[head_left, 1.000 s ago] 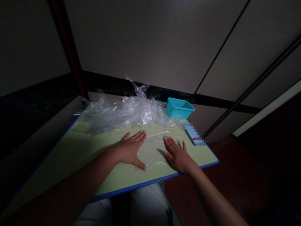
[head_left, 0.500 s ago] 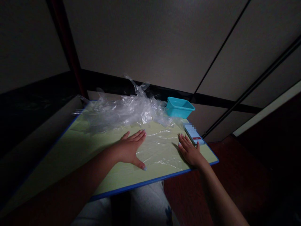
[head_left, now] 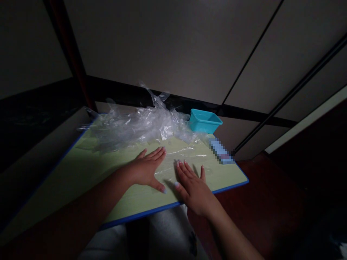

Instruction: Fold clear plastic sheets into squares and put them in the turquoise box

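A thin clear plastic bag (head_left: pixel 187 153) lies spread on the light yellow-green table (head_left: pixel 114 198). My left hand (head_left: pixel 148 169) rests flat at the bag's left side, with its fingers stretched out and its thumb apart. Over the bag's nearer right part is my right hand (head_left: pixel 193 187), palm down with the fingers spread; whether it presses on the plastic or hovers just above is hard to tell. Neither hand grips anything. Beyond my hands sits a crumpled heap of clear plastic bags (head_left: pixel 141 126).
A turquoise plastic basket (head_left: pixel 206 124) stands at the table's back right corner. A phone (head_left: pixel 221 151) lies by the right edge, its screen blurred out. Blue edging (head_left: pixel 151 211) borders the table, and a grey panelled wall (head_left: pixel 162 47) rises behind it.
My right hand has moved left across the plastic bag, from beside the phone towards my left hand. My left hand has stayed in place. The view has shifted slightly.
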`<state>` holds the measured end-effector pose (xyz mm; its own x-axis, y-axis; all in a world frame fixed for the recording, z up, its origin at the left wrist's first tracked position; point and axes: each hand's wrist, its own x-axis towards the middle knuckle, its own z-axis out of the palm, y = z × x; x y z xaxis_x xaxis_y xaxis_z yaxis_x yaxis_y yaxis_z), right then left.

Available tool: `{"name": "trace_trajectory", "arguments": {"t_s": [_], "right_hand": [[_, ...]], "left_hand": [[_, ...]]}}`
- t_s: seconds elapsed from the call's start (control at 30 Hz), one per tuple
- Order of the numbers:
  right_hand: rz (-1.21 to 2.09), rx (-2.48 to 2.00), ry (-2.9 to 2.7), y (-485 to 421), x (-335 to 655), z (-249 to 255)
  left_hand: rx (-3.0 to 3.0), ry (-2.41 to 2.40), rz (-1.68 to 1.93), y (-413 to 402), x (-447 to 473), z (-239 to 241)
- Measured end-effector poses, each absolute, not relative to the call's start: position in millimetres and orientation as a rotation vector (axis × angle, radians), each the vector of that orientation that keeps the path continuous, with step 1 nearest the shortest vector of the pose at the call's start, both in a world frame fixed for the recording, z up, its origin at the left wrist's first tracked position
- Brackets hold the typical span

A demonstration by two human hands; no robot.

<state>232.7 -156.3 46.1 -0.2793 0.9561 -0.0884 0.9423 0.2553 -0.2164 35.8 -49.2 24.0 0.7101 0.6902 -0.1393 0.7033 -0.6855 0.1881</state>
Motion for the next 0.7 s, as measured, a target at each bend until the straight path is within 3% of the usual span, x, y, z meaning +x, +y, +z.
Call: {"name": "trace_trajectory", "arguments": {"t_s": [0.7], "right_hand": [[0.149,-2.185,-2.206,-172,288,26]], "left_hand": [[2.672,1.111,-0.082,-48,36,24]]}}
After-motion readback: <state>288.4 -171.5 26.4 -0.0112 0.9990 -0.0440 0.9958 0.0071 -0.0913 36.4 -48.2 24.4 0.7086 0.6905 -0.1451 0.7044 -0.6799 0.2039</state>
